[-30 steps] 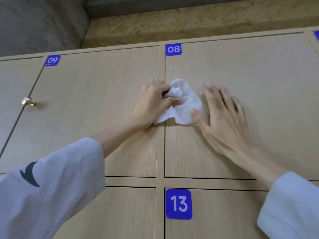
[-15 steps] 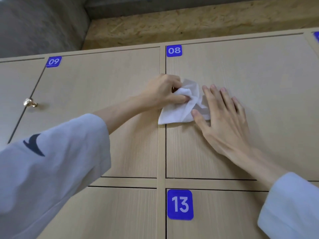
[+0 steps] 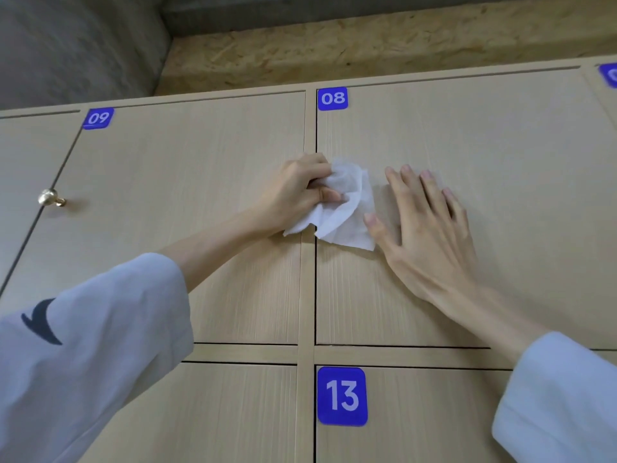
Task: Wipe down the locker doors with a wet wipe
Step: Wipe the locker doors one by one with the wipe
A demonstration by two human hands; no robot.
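One crumpled white wipe [image 3: 344, 208], woodgrain door [image 3: 484, 145].

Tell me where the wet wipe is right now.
In the head view the wet wipe sits mid-frame, gripped by the left hand against the left edge of door 08, just left of the flat right hand.

Above the cabinet in front of me runs a band of rough chipboard [image 3: 367, 48], pale and flecked. To its left I see a grey concrete wall [image 3: 73, 45], and a darker grey beam [image 3: 267, 11] crosses overhead. Soft, even light falls everywhere.
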